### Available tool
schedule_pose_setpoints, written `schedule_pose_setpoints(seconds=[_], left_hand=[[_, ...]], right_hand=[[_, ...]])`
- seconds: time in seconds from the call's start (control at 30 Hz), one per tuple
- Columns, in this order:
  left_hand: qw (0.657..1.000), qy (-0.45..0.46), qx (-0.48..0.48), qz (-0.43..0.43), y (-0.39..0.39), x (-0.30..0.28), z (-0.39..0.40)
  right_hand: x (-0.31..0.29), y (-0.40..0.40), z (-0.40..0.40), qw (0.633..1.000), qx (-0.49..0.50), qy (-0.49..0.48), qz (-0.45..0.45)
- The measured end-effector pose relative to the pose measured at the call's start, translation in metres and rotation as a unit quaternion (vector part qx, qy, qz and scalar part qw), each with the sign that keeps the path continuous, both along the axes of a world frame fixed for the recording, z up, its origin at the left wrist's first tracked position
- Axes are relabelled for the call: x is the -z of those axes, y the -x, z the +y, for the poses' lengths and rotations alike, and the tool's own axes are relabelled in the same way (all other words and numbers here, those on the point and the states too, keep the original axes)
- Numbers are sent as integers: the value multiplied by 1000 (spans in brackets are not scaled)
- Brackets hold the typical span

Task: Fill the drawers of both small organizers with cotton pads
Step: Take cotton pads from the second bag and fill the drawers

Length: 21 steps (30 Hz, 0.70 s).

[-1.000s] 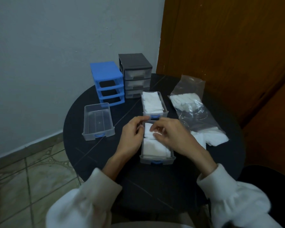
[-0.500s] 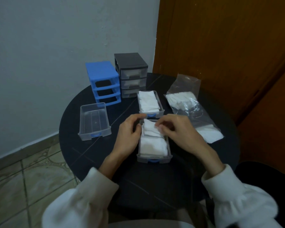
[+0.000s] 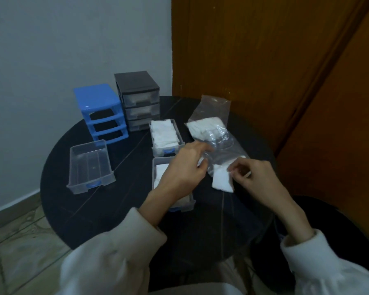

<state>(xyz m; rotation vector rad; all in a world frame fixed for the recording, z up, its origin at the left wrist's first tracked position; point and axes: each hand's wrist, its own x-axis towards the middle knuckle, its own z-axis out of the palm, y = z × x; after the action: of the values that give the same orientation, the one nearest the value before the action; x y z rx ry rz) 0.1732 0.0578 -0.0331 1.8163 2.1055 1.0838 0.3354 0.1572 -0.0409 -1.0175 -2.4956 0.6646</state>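
Both hands at the plastic bag (image 3: 218, 143), fetching more cotton pads.

Head view, item by item: my left hand (image 3: 186, 167) reaches across the near drawer (image 3: 158, 165), fingers curled at the bag's mouth; whether it pinches a pad I cannot tell. My right hand (image 3: 252, 174) pinches the bag's near edge beside the loose cotton pads (image 3: 222, 182) spilling onto the round table (image 3: 126, 209). Step in hand, as I judge it: topping up the near drawer, which is partly filled. Next move calls for drawing pads free without dragging the bag. Far drawer (image 3: 165, 135): full. Empty drawer (image 3: 90, 167): left, waiting. Blue organizer (image 3: 100, 111): all three slots vacant. Dark organizer (image 3: 139, 99): drawers in, apparently stocked. My left forearm crosses the near drawer, blocking it.
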Motion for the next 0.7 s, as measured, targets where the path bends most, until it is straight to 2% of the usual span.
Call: schedule_pose_setpoints(seconds=[0.17, 0.37, 0.47, 0.6, 0.7], left_hand=[[993, 41, -3, 110, -5, 7, 12], [995, 59, 0, 86, -7, 9, 11], [996, 53, -7, 76, -4, 9, 10], [997, 34, -24, 71, 0, 8, 11], [997, -4, -51, 52, 2, 5, 9]], right_hand=[[7, 2, -12, 995, 93, -16, -31], [4, 10, -29, 987, 117, -73, -80], [7, 12, -30, 991, 109, -55, -54], [15, 14, -25, 994, 91, 18, 55], [12, 14, -20, 992, 80, 39, 92]])
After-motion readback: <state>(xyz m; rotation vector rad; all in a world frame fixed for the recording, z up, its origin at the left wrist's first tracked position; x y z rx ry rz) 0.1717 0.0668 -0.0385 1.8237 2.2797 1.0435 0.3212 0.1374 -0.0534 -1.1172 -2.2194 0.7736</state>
